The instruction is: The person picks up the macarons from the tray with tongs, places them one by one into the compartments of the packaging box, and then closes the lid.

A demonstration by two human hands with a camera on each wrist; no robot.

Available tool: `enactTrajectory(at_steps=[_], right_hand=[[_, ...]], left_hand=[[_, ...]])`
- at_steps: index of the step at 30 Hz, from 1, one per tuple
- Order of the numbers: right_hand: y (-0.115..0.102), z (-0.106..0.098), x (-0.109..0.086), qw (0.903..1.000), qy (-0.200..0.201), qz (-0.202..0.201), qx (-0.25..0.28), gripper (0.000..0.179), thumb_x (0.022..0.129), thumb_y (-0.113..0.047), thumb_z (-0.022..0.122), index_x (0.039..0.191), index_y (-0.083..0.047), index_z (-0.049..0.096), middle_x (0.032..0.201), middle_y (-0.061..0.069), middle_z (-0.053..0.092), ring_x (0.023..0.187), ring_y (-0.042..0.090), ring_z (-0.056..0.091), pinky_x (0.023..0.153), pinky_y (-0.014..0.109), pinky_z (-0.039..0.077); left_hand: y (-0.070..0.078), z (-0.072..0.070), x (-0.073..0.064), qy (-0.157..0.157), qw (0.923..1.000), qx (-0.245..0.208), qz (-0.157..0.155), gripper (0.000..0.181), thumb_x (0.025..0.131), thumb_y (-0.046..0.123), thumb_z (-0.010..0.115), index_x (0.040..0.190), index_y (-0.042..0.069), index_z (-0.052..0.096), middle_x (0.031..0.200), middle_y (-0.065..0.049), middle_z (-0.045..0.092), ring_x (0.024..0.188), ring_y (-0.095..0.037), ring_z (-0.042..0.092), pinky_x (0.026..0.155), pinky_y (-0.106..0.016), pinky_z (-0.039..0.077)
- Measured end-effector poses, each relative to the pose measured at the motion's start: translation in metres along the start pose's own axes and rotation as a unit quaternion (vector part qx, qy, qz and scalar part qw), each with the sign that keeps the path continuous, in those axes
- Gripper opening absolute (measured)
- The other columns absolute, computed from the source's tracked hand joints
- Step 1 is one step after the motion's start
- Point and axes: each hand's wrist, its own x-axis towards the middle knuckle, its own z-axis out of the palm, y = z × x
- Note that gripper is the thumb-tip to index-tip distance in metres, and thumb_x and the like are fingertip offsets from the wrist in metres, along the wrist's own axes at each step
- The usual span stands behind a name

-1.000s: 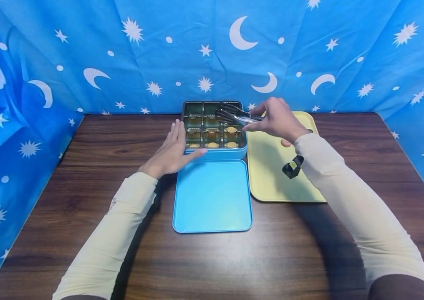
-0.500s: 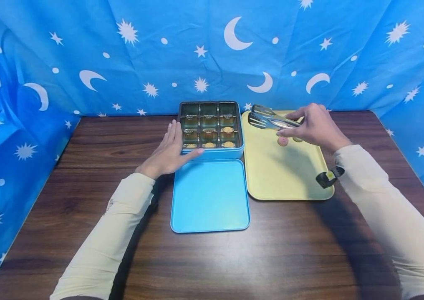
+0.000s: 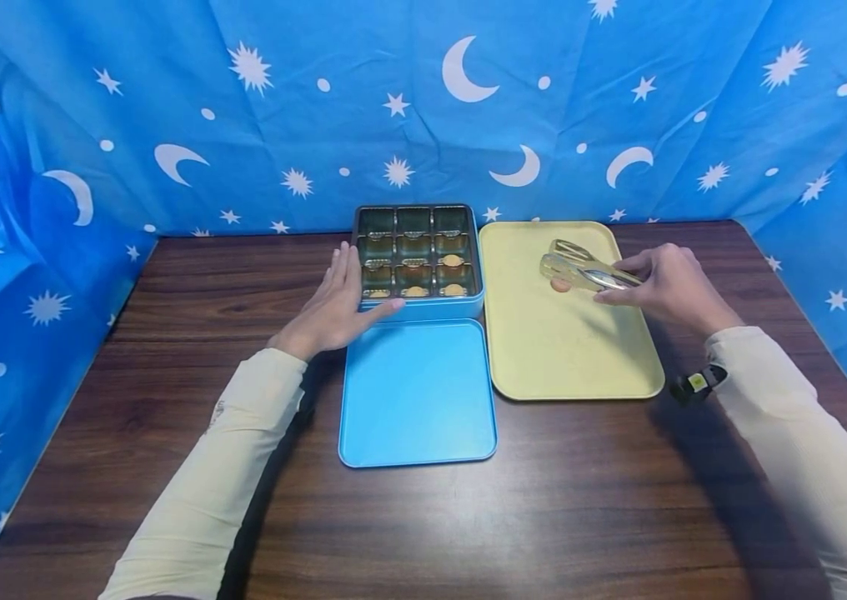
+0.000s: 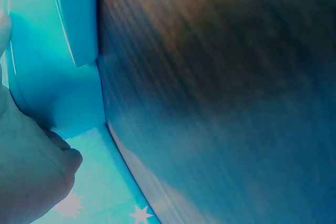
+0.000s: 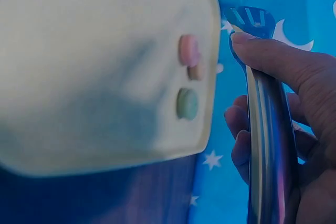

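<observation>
With twelve o'clock pointing at the star-and-moon cloth (image 3: 423,100), the right hand (image 3: 673,287) is curling its fingers and thumb round metal tongs (image 5: 270,140). These are reaching out between nine and ten o'clock from it, their ends standing apart over the yellow tray (image 3: 566,358). A pink round piece (image 5: 189,50) is lying on the tray at nine o'clock from that hand, apart from its fingers and near the tong ends; whether they are touching it, I cannot tell. In the right wrist view, a brownish round piece (image 5: 195,72) is lying just beside the pink one, and a green round piece (image 5: 187,103) is lying near both.

The left hand (image 3: 324,315) is resting straight fingers along the nine o'clock side of the blue tin (image 3: 438,310), its thumb spreading apart along the six o'clock edge. The tin is standing at two o'clock from this hand, holding a dark divided insert (image 3: 394,250) with yellowish round pieces (image 3: 454,290) showing toward six o'clock. A blue lid (image 3: 418,392) is lying at four o'clock on the wooden surface (image 3: 423,525).
</observation>
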Motion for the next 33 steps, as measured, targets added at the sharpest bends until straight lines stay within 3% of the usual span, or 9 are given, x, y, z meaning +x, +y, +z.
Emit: enactTrajectory(at_steps=[15, 33], right_hand=[[0.022, 0.005, -0.011, 0.9989, -0.026, 0.038, -0.005, 0.067, 0.078, -0.039, 0.089, 0.122, 0.008, 0.07, 0.076, 0.011, 0.067, 0.055, 0.02, 0.047, 0.044, 0.032, 0.036], [0.028, 0.008, -0.01, 0.9989, -0.018, 0.043, -0.002, 0.069, 0.078, -0.04, 0.089, 0.122, 0.009, 0.069, 0.089, 0.02, 0.072, 0.058, 0.022, 0.048, 0.046, 0.032, 0.035]], left_hand=[[0.0, 0.001, -0.001, 0.002, 1.0, 0.002, -0.002, 0.116, 0.093, 0.079, 0.04, 0.157, 0.004, -0.02, 0.164, -0.012, -0.028, 0.152, -0.029, -0.02, 0.123, -0.053, 0.0], [0.0, 0.001, -0.001, 0.005, 1.0, 0.004, 0.0, 0.115, 0.093, 0.078, 0.04, 0.158, 0.003, -0.019, 0.164, -0.012, -0.026, 0.153, -0.029, -0.019, 0.123, -0.051, 0.001]])
